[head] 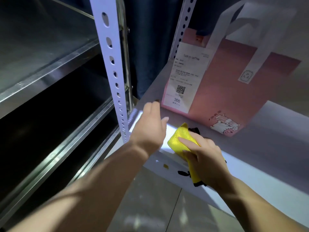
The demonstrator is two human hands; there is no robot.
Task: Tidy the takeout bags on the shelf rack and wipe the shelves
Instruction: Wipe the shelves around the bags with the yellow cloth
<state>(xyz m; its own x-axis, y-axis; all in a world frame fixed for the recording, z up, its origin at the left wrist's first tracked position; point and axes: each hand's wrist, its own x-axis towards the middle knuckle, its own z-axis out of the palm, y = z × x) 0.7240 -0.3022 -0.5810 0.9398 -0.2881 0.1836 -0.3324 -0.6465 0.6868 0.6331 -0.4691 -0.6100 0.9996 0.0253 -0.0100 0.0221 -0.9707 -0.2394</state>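
right hand [204,153] presses a folded yellow cloth [181,139] onto the front edge of the white shelf [275,131], fingers clamped around it. left hand [151,126] reaches loose and empty toward the pink takeout bag [222,91] standing just behind. best to shift that bag aside first, then wipe flat, long strokes into the corner.

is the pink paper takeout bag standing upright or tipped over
Upright: the pink paper takeout bag stands on its base on the grey shelf, white handles up, receipt facing out.
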